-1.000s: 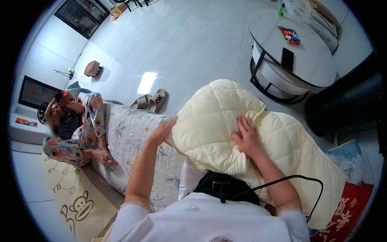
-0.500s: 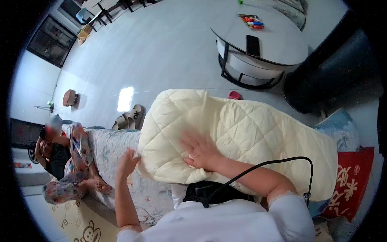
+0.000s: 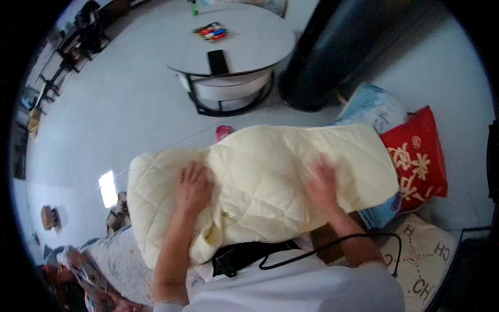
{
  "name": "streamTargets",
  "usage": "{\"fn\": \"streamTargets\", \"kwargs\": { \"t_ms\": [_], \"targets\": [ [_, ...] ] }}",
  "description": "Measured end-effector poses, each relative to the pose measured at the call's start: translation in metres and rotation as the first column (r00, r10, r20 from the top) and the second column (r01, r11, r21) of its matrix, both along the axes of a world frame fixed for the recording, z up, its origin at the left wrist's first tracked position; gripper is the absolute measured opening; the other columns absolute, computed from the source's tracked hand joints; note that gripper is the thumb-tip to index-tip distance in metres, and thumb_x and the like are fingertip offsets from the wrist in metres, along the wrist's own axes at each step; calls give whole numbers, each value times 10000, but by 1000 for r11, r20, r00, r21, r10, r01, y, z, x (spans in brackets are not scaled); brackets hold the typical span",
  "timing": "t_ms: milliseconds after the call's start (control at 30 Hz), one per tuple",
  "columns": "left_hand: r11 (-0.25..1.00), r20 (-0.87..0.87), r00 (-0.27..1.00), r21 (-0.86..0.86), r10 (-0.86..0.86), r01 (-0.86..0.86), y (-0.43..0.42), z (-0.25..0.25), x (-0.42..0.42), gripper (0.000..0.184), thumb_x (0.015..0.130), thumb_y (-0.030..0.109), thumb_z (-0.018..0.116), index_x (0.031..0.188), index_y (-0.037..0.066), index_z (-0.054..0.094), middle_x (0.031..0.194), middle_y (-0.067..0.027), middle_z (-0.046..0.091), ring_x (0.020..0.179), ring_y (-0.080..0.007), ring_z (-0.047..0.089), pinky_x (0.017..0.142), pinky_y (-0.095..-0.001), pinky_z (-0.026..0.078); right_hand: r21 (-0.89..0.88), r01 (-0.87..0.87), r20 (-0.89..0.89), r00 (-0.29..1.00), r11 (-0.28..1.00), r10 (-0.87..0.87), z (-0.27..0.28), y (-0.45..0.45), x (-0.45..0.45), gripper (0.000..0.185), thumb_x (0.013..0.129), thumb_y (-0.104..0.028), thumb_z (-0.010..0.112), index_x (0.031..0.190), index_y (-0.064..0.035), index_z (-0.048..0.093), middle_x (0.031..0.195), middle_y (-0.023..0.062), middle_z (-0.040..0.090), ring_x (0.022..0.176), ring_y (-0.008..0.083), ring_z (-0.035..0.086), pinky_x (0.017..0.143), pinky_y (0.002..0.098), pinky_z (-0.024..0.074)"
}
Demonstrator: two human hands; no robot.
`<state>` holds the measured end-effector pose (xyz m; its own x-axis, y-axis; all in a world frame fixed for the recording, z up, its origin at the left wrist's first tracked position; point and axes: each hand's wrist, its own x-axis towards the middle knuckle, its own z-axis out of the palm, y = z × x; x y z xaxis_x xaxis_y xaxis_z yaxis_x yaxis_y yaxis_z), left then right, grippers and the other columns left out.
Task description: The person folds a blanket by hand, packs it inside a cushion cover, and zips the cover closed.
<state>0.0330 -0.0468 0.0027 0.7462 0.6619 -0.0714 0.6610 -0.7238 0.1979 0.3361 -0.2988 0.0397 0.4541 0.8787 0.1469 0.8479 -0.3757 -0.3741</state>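
A folded cream quilt (image 3: 260, 161) with diamond stitching lies across my lap, bunched into a crease near my waist. On its left part rests my left hand (image 3: 195, 182), palm down with the fingers a little apart. My right hand (image 3: 321, 182) is on the quilt's right part, blurred by motion, its fingers stretched forward over the cloth. Neither hand shows cloth gripped in it.
A round table (image 3: 249, 41) ahead bears a phone (image 3: 218, 62) and a colourful packet (image 3: 212, 32). A black column (image 3: 332, 57) stands to its right. Red bag (image 3: 418, 161) and blue cushion (image 3: 371, 106) lie at right. Another person (image 3: 88, 275) sits at lower left.
My view has turned right. My left hand has come from beside the quilt onto its left part; my right hand has moved across to its right part. The quilt lies flatter and straighter.
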Motion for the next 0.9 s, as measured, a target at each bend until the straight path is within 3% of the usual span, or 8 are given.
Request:
{"fn": "streamTargets", "kwargs": {
  "t_ms": [100, 200, 300, 467, 633, 733, 800, 900],
  "targets": [
    [1000, 98, 995, 20, 12, -14, 2, 10, -9, 497, 848, 289, 558, 1279, 49, 505, 1405, -85, 425, 1357, -264, 292, 1123, -460, 179, 65, 675, 535, 598, 735, -596, 1, -130, 125, 719, 859, -273, 616, 1446, -65, 257, 1499, 174, 223, 1389, 314, 195, 1130, 485, 92],
    [998, 83, 997, 61, -1, -4, 1, 16, -12, 491, 836, 264, 573, 1271, 45, 508, 1394, -93, 437, 1350, -269, 307, 1117, -466, 196, -38, 933, 392, 343, 358, -853, 33, -206, 173, 803, 834, -367, 644, 1450, -51, 236, 1501, 170, 216, 1382, 312, 215, 1120, 480, 145],
    [997, 95, 995, 71, -31, 24, 1, 16, -13, 477, 834, 253, 577, 1254, 35, 520, 1375, -104, 455, 1337, -277, 328, 1108, -470, 212, -54, 965, -728, 137, 256, -671, 8, -252, 219, 750, 895, -464, 542, 1451, -76, 221, 1506, 146, 188, 1382, 306, 200, 1115, 499, 227],
    [994, 136, 990, 106, -27, 12, -2, 17, -15, 474, 828, 235, 586, 1247, 23, 521, 1347, -115, 480, 1320, -287, 351, 1101, -473, 225, 175, 915, -750, 363, 363, -553, 82, -133, 173, 561, 824, -159, 628, 1328, -4, 435, 1205, 148, 544, 1049, 265, 548, 893, 388, 433],
    [993, 76, 997, 120, -28, 19, -3, 25, -12, 460, 856, 248, 563, 1263, 39, 521, 1363, -102, 474, 1305, -302, 373, 1100, -460, 242, 92, 597, -384, 759, 797, -525, 143, -6, 48, 442, 766, -19, 623, 1198, -45, 532, 1076, 75, 606, 841, 138, 589, 722, 263, 483],
    [992, 305, 952, -113, -19, 56, -8, 34, -7, 456, 861, 201, 571, 1270, 12, 499, 1307, -130, 518, 1288, -298, 395, 1074, -436, 291, 379, -223, -243, 912, 898, 330, 106, 29, -47, 585, 703, -8, 676, 1252, -40, 477, 1286, 128, 475, 1077, 273, 510, 899, 387, 406],
    [522, 438, 781, -836, 446, 170, -20, 50, 3, 457, 951, 283, 475, 1330, 29, 440, 1341, -132, 483, 1273, -276, 414, 1066, -418, 308, 406, -581, -242, 676, 705, 696, 90, 42, -109, 623, 676, -50, 708, 1250, -50, 466, 1369, 156, 418, 1138, 353, 483, 967, 451, 381],
    [-2, 198, 569, -944, 798, 331, -31, 59, 14, 527, 991, 390, 365, 1394, 51, 346, 1374, -123, 441, 1250, -247, 436, 1063, -408, 316, 458, -730, -294, 415, 508, 861, 80, 45, -131, 495, 747, -89, 701, 1198, -36, 503, 1361, 149, 442, 1191, 313, 472, 990, 429, 375]
  ]
}}
